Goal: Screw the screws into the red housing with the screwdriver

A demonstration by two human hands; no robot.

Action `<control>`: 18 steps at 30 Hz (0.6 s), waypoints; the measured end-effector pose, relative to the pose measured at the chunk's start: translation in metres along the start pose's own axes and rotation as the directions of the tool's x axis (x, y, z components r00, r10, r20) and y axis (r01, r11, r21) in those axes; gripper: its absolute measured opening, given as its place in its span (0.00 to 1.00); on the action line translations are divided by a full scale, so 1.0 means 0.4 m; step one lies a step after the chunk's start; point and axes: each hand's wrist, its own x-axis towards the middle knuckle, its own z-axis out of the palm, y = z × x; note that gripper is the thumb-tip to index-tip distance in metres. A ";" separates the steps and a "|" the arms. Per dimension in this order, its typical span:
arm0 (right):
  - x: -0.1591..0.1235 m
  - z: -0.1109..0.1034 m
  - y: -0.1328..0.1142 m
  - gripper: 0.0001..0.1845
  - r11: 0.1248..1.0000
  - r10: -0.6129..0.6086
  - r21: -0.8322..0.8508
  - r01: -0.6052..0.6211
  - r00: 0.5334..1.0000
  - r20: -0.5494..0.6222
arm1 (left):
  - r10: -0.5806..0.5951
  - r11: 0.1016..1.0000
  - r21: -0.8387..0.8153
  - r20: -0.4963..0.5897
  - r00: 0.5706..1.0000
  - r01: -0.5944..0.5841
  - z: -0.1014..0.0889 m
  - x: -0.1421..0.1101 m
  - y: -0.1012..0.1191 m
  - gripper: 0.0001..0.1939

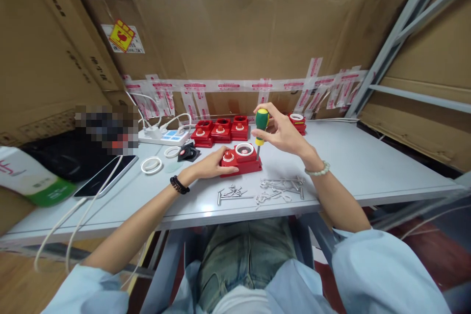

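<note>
- A light-blue shirt (pixel 303 282) is worn; its loose left sleeve (pixel 91 289) and right sleeve (pixel 386 272) are ended near the elbows.
- White cloth (pixel 241 300) is seen at the shirt's front.
- Faded blue-green jeans (pixel 252 248) are worn, visibly seamed.
- Left wrist (pixel 188 175): banded by a black bracelet (pixel 179 185).
- Right wrist (pixel 312 158): ringed by a pale-green beaded bracelet (pixel 319 170).

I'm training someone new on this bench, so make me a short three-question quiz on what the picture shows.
1. What tool does the right hand hold?
2. True or false: the left hand rests on the power strip.
3. Which lie between the red box nearest the person and the near edge of the table?
A) white rings
B) loose screws
C) charging cables

Key:
1. A screwdriver with a green and yellow handle.
2. False; it holds the nearest red box.
3. B, loose screws.
</note>
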 end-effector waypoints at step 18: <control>-0.015 0.074 -0.028 0.23 0.976 0.041 0.219 0.011 0.971 -0.234 | 0.014 0.999 0.050 -0.067 0.998 -0.011 0.010 0.015 0.016 0.34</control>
